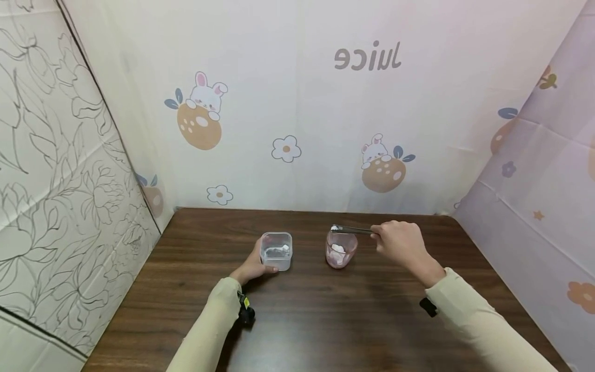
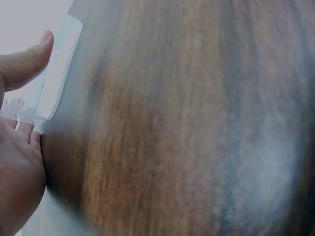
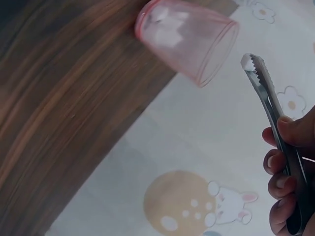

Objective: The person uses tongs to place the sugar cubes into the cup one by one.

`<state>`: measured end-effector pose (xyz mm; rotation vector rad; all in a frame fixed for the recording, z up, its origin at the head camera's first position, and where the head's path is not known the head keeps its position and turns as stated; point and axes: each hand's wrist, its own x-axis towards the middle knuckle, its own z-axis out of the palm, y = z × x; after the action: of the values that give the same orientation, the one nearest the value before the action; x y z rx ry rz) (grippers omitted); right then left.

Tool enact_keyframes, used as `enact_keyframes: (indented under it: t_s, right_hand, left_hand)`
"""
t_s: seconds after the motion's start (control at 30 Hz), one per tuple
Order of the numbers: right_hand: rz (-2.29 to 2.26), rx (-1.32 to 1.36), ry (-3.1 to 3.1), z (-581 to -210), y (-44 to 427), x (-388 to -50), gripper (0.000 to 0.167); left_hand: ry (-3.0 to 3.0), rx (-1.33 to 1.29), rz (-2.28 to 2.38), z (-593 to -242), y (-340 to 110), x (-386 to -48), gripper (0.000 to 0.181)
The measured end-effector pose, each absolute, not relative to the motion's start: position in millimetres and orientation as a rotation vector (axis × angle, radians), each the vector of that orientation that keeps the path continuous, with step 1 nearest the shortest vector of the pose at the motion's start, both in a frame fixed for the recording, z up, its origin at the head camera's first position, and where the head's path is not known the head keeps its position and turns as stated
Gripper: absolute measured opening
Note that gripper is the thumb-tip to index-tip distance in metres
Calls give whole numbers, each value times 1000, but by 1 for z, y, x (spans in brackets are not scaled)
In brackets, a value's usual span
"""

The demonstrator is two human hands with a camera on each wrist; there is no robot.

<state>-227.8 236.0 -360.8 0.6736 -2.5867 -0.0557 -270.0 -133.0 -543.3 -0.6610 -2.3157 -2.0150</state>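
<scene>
In the head view my left hand point(image 1: 252, 267) grips a clear square plastic container point(image 1: 276, 265) on the table, thumb at the front side. A small white piece point(image 1: 285, 248) lies inside it. My right hand point(image 1: 402, 243) holds metal tongs point(image 1: 357, 230), whose serrated tips pinch a white chunk point(image 3: 249, 64). Those tips are over the rim of a pink see-through cup point(image 1: 352, 244), which has white pieces point(image 1: 337, 253) at its bottom. In the left wrist view the thumb point(image 2: 29, 64) and fingers are around the container, only partly in sight.
The dark wood-grain table point(image 1: 316, 310) ends at a back wall cloth point(image 1: 297, 103) printed with rabbits, fruit and flowers. A line-drawn floral cloth point(image 1: 69, 155) hangs on the left, and another printed cloth point(image 1: 548, 196) on the right.
</scene>
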Motion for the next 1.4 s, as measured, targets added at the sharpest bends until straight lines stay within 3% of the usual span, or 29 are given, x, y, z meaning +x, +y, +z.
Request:
enact_keyframes:
  t_s: [0.2,0.7,0.97,1.2,1.4]
  right_hand:
    - [-84,700,-2616,-365,245,-224,6]
    - [-94,766,-2663,-392,232,-234,18]
    - [-106,731,-2694,-400,228,-239,12]
    - [-101,703,-2713,-397,231,-238,4]
    - [-102,692,-2683,-382,233,-236,13]
  left_hand:
    - [-2382,-515,-2067,-534,-130,-269,106]
    - [-2386,-478,-2080,-536,-128,-267,106]
    - [-2389,-474,-2076,-535,-127,-267,104]
    - [-2406,-481,-2068,-535,-127,-265,105]
    - [-2409,-493,-2052,-533,-128,-266,104]
